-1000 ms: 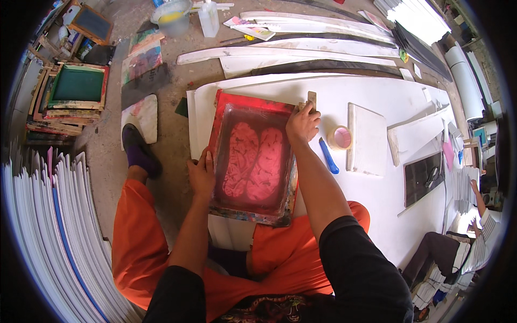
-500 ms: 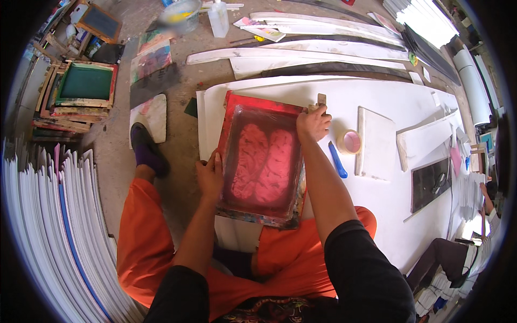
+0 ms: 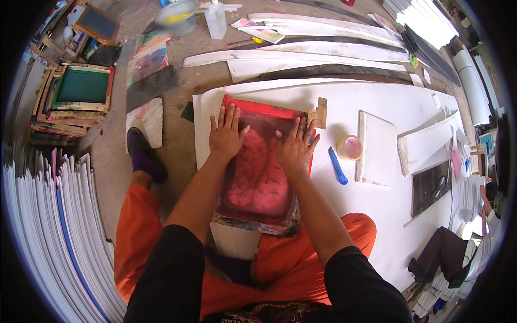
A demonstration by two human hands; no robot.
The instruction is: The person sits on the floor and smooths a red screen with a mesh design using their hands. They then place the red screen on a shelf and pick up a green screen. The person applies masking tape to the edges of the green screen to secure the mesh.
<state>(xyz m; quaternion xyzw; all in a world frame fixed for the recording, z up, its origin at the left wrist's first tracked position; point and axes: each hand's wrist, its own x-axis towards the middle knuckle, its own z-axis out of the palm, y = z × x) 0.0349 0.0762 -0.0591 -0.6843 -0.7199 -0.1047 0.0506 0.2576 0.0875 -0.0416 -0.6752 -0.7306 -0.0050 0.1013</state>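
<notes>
The left hand (image 3: 226, 137) is covering part of the frame's (image 3: 264, 107) left rim, and the right hand (image 3: 294, 152) is hiding part of its right side. The frame itself is concealing some of the white board (image 3: 371, 215) underneath. Blur is smearing the tub (image 3: 183, 22) — its contents are escaping recognition. The upper edge is cropping the bottle (image 3: 216, 24), the lower edge the shirt print (image 3: 269, 313). The dark rim is swallowing part of the sheet stack (image 3: 48, 237) — and of a co-worker (image 3: 444, 247).
</notes>
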